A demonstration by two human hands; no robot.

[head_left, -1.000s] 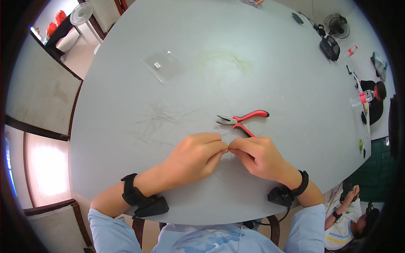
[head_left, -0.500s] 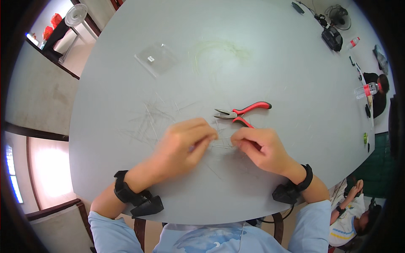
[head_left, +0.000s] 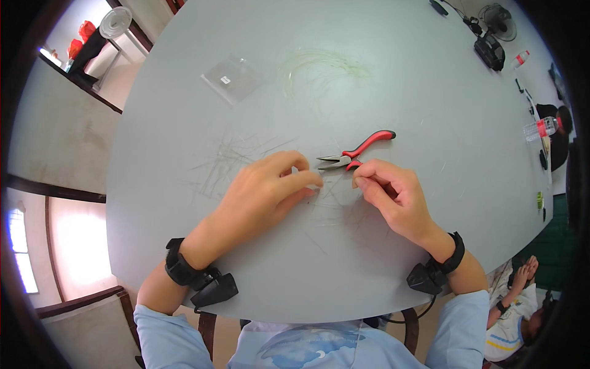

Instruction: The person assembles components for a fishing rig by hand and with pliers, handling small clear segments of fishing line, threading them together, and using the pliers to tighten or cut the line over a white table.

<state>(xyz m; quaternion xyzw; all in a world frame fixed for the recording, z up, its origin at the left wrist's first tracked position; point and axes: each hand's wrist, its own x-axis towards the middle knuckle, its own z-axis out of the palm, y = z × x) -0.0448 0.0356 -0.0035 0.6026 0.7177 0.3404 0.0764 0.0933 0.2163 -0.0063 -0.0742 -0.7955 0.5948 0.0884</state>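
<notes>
1. Two grips differ mid-frame: the left hand (head_left: 258, 187) has its fingers apart, the right hand (head_left: 396, 194) its fingertips pinched together, on what cannot be told; a loose pinch could drop something fine.
2. Thin strands (head_left: 222, 161) lie left of centre on the worktop (head_left: 461, 154); being faint and crossed, they could catch together.
3. The pliers (head_left: 349, 155) lie at centre, partly behind the right hand, whose knuckles could knock them.

Left hand (head_left: 261, 187) loose, right hand (head_left: 396, 197) pinched
</notes>
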